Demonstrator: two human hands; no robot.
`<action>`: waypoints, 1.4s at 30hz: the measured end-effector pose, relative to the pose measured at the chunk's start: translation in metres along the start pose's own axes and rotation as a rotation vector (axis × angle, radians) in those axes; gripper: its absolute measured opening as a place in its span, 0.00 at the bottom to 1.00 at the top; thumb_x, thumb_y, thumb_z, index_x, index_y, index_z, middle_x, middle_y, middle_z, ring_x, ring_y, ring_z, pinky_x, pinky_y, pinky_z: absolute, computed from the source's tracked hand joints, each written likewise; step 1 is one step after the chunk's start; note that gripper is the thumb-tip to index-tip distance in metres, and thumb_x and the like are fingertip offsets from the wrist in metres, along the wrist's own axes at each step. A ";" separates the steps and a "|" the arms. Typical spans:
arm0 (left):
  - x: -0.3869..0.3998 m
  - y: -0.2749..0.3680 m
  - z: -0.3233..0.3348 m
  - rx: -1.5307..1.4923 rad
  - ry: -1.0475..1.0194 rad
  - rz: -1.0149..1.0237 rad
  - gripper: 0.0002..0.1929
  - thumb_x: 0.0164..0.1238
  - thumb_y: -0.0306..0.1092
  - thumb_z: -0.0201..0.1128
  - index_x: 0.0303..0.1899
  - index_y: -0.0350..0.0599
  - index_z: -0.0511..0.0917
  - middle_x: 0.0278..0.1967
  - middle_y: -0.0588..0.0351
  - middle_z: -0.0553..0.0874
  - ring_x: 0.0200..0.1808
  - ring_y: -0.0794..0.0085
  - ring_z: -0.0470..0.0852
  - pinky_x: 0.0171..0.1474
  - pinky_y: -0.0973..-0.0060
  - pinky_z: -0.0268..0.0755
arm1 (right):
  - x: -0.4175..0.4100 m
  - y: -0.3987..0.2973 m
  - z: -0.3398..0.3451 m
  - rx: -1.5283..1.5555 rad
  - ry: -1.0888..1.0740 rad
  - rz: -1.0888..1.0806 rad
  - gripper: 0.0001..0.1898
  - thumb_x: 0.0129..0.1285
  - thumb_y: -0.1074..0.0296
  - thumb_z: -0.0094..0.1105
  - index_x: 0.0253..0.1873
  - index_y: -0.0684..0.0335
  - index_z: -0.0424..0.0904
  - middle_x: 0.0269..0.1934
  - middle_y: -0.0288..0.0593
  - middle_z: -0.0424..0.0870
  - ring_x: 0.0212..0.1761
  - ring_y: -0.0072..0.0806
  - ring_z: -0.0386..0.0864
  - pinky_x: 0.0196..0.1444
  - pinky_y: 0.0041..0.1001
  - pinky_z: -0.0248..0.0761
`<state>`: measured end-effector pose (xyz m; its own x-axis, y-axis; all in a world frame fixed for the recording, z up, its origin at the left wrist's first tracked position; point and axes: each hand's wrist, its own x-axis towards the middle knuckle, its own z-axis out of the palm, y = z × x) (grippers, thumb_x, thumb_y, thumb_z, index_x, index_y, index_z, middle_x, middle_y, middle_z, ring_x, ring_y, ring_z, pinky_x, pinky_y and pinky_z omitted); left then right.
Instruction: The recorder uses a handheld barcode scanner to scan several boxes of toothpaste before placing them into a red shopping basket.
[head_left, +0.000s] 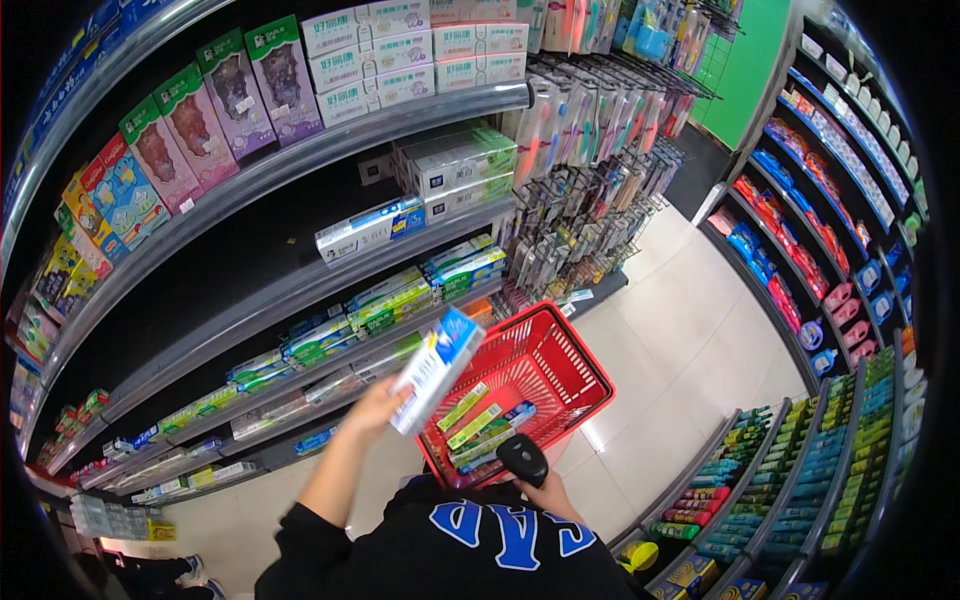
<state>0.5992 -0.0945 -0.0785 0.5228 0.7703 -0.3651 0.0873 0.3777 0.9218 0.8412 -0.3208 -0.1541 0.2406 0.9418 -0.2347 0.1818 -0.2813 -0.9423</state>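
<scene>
My left hand (380, 409) grips one end of a white and blue toothpaste box (439, 367), held tilted beside the left rim of a red plastic shopping basket (581, 352). In my right hand (553, 496) is a black handheld device (523, 459) that looks like a barcode scanner, over the basket's near edge. Several slim yellow-green toothpaste boxes (476, 427) lie at the near end inside the basket. What supports the basket is hidden. A similar white and blue toothpaste box (367, 232) lies on the middle shelf, next to stacked grey-green boxes (457, 161).
Shelves of boxed toothpaste (390, 300) curve along my left. Toothbrushes in blister packs (592, 120) hang on racks ahead. Racks of bottles (795, 465) stand to my right across the tiled floor (675, 277). Another person's shoes (196, 574) show at the lower left.
</scene>
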 end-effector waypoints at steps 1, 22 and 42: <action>0.000 -0.046 0.003 -0.167 -0.016 -0.046 0.18 0.59 0.41 0.57 0.47 0.39 0.71 0.38 0.56 0.80 0.37 0.75 0.78 0.39 0.76 0.71 | 0.004 -0.014 -0.005 -0.007 0.024 -0.035 0.17 0.48 0.68 0.62 0.44 0.63 0.72 0.31 0.42 0.77 0.32 0.25 0.74 0.35 0.25 0.67; -0.013 -0.087 0.053 1.021 0.208 0.163 0.27 0.49 0.47 0.61 0.49 0.39 0.69 0.42 0.43 0.76 0.45 0.53 0.74 0.46 0.66 0.66 | -0.016 -0.004 -0.014 0.210 0.233 0.089 0.08 0.51 0.70 0.59 0.33 0.66 0.72 0.24 0.37 0.75 0.23 0.22 0.74 0.27 0.22 0.67; 0.120 -0.199 0.094 1.381 -0.354 -0.195 0.23 0.48 0.41 0.60 0.48 0.44 0.70 0.45 0.44 0.75 0.49 0.55 0.72 0.51 0.64 0.64 | -0.090 0.001 -0.026 0.294 0.483 0.396 0.08 0.53 0.69 0.56 0.36 0.66 0.72 0.24 0.36 0.75 0.26 0.22 0.73 0.29 0.22 0.66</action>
<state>0.7246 -0.1254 -0.2935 0.5685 0.5221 -0.6357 0.8103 -0.4891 0.3229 0.8446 -0.4105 -0.1282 0.6461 0.5714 -0.5060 -0.2568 -0.4615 -0.8491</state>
